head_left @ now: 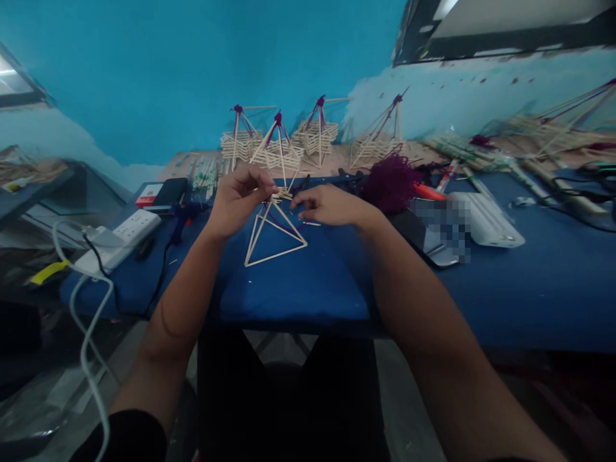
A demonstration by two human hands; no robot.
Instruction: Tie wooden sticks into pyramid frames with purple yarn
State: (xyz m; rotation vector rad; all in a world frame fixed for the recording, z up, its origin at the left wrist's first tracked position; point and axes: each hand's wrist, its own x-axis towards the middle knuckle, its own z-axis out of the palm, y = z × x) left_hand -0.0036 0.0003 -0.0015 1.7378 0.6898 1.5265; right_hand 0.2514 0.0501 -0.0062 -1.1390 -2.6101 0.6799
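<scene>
A pyramid-like frame of thin wooden sticks (pixel 276 260) stands on the blue tabletop, its stick ends bunched at the top. My left hand (pixel 240 197) is closed in a pinch at that bunched top, where a bit of purple yarn shows. Just to the right, my right hand (pixel 330 205) has its fingers loosely bent and apart, close to the stick ends; I see nothing held in it. A strand of purple yarn (pixel 287 227) curves down from the top of the frame toward the right hand.
Behind stand several stick structures (pixel 278 154) with purple-tied tops. A purple yarn heap (pixel 391 181), a phone (pixel 433 240) and a white power bank (pixel 486 219) lie right. At left are a glue gun (pixel 179 221) and a white power strip (pixel 118 240) with trailing cables.
</scene>
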